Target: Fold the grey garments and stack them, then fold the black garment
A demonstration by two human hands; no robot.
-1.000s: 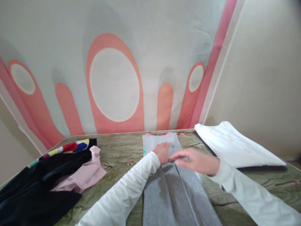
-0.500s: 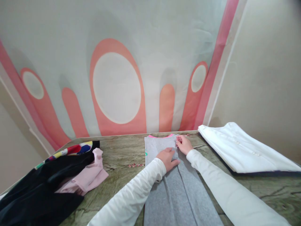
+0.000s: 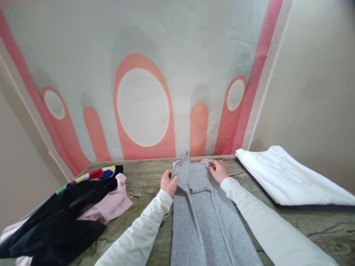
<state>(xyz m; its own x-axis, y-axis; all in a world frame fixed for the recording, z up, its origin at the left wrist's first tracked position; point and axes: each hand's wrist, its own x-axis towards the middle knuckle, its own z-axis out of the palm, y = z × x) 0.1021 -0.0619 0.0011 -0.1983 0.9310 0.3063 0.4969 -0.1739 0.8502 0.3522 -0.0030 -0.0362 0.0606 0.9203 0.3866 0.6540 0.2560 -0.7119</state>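
A long grey garment (image 3: 205, 218) with a pink edge at its far end lies lengthwise down the middle of the green-brown table (image 3: 144, 184). My left hand (image 3: 168, 182) is closed on the garment's far left corner and holds it lifted off the table. My right hand (image 3: 217, 170) is closed on the far right corner, low against the table. Both arms wear white sleeves.
A folded white garment (image 3: 285, 177) lies on the table at the right. At the left sits a heap of black cloth (image 3: 61, 218) with a pink piece (image 3: 111, 205) and a multicoloured piece (image 3: 91, 174). A wall with pink and white ovals stands right behind the table.
My left hand has left the middle of the grey garment, taken its far left corner and raised it. My right hand has stayed at the far right corner.
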